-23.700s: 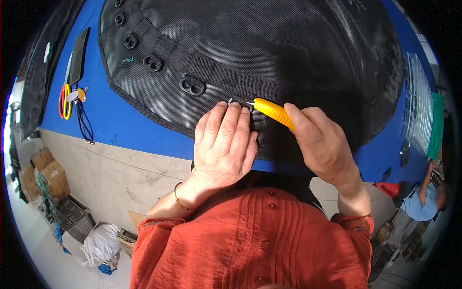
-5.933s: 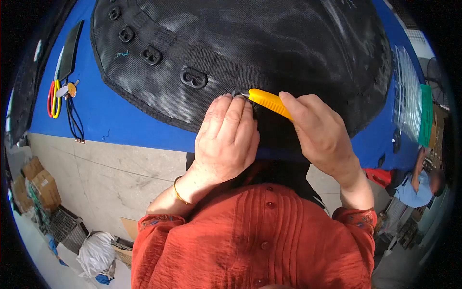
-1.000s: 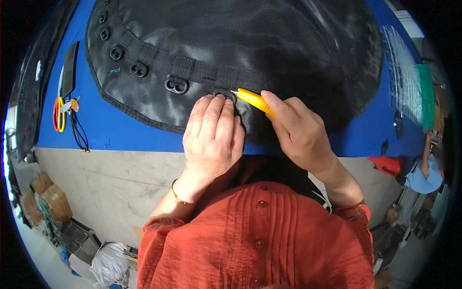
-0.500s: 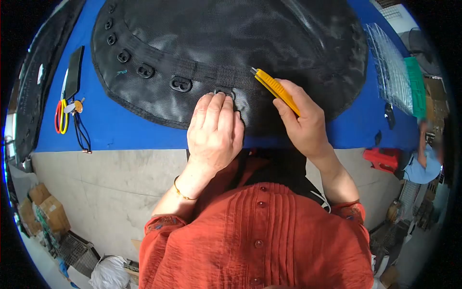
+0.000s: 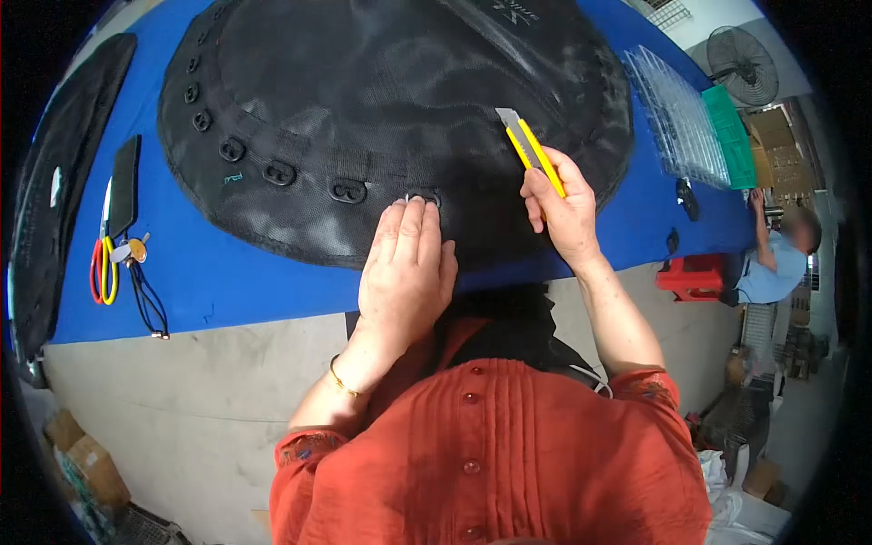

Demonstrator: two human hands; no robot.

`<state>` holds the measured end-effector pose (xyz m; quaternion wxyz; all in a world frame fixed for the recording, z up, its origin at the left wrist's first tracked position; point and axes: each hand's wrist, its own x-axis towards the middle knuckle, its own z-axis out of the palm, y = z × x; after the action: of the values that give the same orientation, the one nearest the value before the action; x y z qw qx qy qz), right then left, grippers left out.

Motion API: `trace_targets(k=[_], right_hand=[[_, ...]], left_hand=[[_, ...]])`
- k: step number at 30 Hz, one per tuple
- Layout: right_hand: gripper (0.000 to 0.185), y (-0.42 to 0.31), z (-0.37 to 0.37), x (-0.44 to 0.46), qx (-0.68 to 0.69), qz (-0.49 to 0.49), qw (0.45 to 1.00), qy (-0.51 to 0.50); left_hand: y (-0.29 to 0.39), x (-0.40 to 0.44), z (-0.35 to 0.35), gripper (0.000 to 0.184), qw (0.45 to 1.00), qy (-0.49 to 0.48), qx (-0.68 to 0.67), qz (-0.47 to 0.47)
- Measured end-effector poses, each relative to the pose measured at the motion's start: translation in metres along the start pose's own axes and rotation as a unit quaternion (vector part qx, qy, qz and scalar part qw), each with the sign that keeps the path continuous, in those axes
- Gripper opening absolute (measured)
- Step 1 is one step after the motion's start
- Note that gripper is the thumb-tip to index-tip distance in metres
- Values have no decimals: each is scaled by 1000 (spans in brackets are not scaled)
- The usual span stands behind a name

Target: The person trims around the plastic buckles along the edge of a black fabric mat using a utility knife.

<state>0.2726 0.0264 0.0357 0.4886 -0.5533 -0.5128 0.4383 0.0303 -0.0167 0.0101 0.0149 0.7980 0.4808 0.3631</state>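
A large rounded black mesh piece (image 5: 391, 100) lies on the blue-covered table, with black plastic rings (image 5: 347, 190) along its curved near edge. My left hand (image 5: 406, 259) rests flat on it, fingers stretched out side by side, the fingertips over another ring (image 5: 429, 196) that is partly hidden. In my right hand (image 5: 565, 202) is a yellow utility knife (image 5: 536, 159), held above the mesh. Its metal blade points up and away from me, apart from the ring under my left fingers.
At left lie scissors (image 5: 107, 259) with red and yellow handles, a dark flat case (image 5: 125, 186), keys (image 5: 136, 250) on a cord, and another black mesh piece (image 5: 68, 200). Clear plastic trays (image 5: 677, 118) and a green tray (image 5: 729, 136) sit right. Beyond, a person (image 5: 772, 263) is near a red stool (image 5: 692, 277).
The view has shifted and turned slightly. My right hand has rotated the utility knife, so its flat side and blade show more plainly. My left hand stays at the ring.
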Motion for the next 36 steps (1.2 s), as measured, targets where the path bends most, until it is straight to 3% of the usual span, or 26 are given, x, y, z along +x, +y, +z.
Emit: trace_targets(k=[17,25,31,36], right_hand=[[35,2,-21,10,51,49,996,-52],[36,-6,-15,15,25,85,995,-51],[41,-2,-7,14,69,41,990,-113],[34,-7,-5,13,58,33,992,-106]], left_hand=[[4,3,-2,55,998,-57,-21,21],[10,5,-5,53,998,-61,-12,-24],[4,0,-16,50,998,-59,12,-27],[6,0,-19,49,998,-60,33,-18]])
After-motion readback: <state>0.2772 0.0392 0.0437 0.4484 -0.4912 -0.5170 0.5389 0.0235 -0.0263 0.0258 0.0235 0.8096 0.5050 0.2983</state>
